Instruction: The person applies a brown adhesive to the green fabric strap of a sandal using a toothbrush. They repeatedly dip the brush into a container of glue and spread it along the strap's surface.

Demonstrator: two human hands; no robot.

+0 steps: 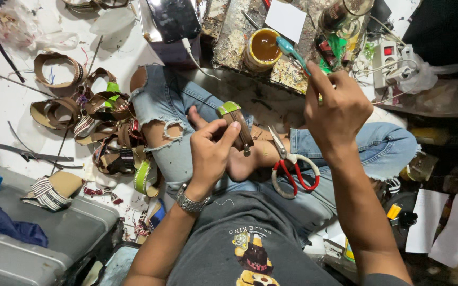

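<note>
Left hand (210, 153) holds strap (237, 124) over cluttered floor (6, 100)

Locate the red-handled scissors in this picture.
In the head view, the red-handled scissors lie on the person's lap, right of the left hand and below the right hand.

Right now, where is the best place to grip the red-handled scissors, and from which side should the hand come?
Probably the red loop handles of the scissors, coming from above. They lie flat on the lap, blades closed and pointing up toward the table, handles toward the body, between left hand and right hand.
</note>
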